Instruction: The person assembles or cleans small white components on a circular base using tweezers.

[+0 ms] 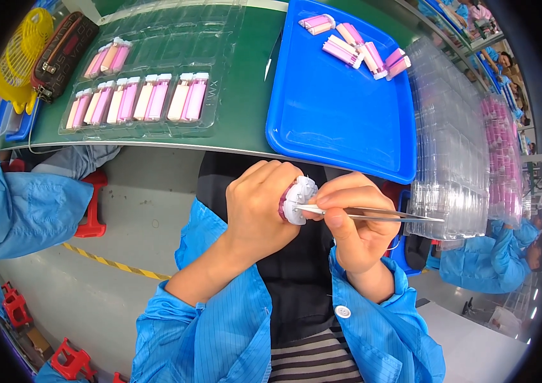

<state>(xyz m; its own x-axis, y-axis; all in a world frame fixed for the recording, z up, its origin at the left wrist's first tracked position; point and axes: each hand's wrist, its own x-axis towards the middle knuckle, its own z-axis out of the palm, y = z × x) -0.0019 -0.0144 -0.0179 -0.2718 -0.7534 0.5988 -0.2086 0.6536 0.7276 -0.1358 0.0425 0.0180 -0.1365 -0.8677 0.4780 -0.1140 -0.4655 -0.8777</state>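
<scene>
Head view shows the white-ended piece [300,199] held above the lap, just short of the green table [252,83]. Its toothed white end faces right, toward the other hand; its long axis seems to run left to right, though most of the pink body is hidden in the fist. The left hand [261,204] has its fingers curled closely around that body. The right hand [363,220] pinches metal tweezers [411,217] between thumb and fingers, their pale tips pointing left at the white end; whether they touch it, I cannot tell. On the table, a blue tray [341,121] holds loose pink-and-cream pieces [342,51] lying at mixed angles near its far end. Left of it, a clear tray [137,133] holds similar pieces [154,97] in rows, white ends pointing away
</scene>
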